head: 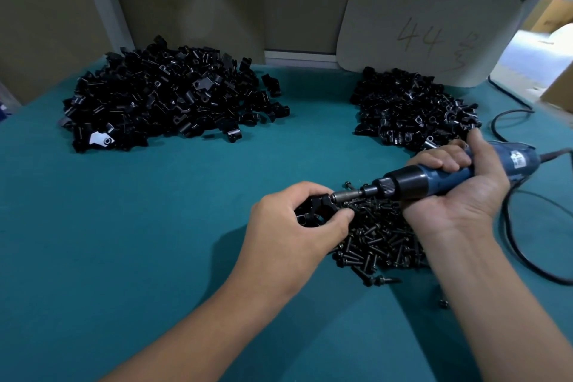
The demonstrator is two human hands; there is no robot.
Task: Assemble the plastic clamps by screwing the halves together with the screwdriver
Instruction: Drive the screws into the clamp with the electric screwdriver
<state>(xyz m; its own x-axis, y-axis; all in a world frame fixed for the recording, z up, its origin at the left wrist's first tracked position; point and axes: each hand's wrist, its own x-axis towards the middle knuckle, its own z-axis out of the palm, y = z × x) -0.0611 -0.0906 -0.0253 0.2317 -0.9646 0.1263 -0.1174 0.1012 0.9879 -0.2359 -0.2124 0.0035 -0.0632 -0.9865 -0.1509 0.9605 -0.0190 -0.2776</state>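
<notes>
**Driving the screw square**

The left hand [288, 220] pinches the clamp [313, 211] between thumb and fingertips; the right hand [459, 183] wraps the screwdriver [434, 180], bit at the clamp's upper edge — keep it in line with the screw, the clamp held firmly.

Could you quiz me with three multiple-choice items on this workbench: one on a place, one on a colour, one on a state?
1. Where does the heap of small dark metal screws lie?
A. under the hands
B. at the far left
C. on the board

2. What colour is the cloth table cover?
A. red
B. teal
C. white

3. What does the right hand do?
A. rests flat
B. points
C. grips the blue electric screwdriver

Answers: 1 A, screws spread beneath both hands. 2 B, the cover is teal. 3 C, fingers wrap its body.
</notes>
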